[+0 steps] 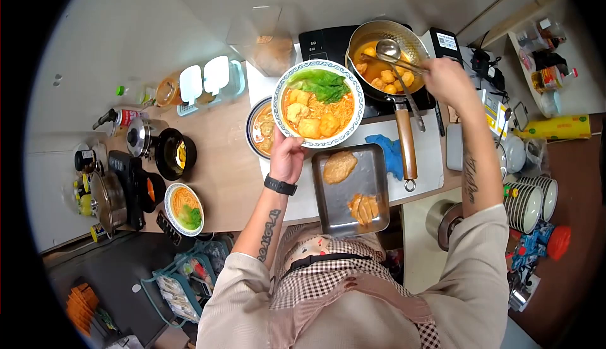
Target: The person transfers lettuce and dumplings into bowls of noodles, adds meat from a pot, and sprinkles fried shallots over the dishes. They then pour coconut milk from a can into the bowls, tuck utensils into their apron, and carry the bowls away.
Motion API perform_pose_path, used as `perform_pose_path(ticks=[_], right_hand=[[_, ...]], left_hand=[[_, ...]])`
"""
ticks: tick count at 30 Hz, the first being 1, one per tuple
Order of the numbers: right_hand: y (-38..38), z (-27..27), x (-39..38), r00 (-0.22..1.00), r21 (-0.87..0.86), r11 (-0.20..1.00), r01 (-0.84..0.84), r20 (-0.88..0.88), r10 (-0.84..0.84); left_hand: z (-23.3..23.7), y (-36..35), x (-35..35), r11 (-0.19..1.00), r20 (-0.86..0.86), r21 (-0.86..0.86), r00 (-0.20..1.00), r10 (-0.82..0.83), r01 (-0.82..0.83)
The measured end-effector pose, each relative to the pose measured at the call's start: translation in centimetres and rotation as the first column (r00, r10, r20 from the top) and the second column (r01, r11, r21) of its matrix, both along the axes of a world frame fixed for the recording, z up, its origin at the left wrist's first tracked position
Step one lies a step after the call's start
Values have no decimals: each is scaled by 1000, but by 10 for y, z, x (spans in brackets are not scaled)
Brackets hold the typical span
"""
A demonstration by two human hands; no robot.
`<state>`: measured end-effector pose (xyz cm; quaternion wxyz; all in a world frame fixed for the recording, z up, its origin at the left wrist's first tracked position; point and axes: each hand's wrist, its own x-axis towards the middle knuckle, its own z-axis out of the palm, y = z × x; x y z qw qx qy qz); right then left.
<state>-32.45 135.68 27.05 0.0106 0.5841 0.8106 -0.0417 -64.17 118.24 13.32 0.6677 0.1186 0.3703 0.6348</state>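
Note:
My left hand [288, 157] grips the near rim of a patterned white bowl [276, 110], tilted slightly and held above the table. In it are noodles [339, 110] in orange broth, green lettuce [322, 84] and several yellow-orange balls [309, 127]. My right hand [447, 84] is closed around metal tongs [410, 66] reaching over a pan [416, 41]. The pan holds orange broth and several round balls [387, 78]; a ladle [388, 49] rests inside, its handle leaning over the rim. Partly hidden under the held bowl is a second noodle bowl [255, 144].
A metal tray [341, 204] with two pieces of meat lies near my body, beside a blue cloth [386, 154]. The pan's wooden handle [406, 144] points toward me. Another noodle bowl [184, 209] and a black pot [175, 154] stand left. Stacked bowls [524, 207] are on the right.

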Motion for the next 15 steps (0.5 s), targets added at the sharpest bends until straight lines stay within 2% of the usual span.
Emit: perform_pose_path(ticks=[2,4,7,10,13,15], right_hand=[[-25,47,2,997,-100,995,-12,-83,4],[-52,71,7,986,-164,985,-55,-164,28],[-81,67,1,951,-91,969,-228,-234,202],[-90,60,-13,958,-115,957,-266,-146,248],[-83,78,1,975,-132,980,-152,-182,127],[-67,85,12,993,-24,996,-82,-91,79]], left_hand=[[-1,5,1,1000,2,2,1000,-10,10],[0,9,2,999,10,21,1000,-24,24],[-1,13,-1,999,6,13,999,-33,33],[1,15,0,999,22,27,999,-28,27],[5,15,2,999,22,30,999,-26,26],[7,15,3,999,14,35,999,-29,28]])
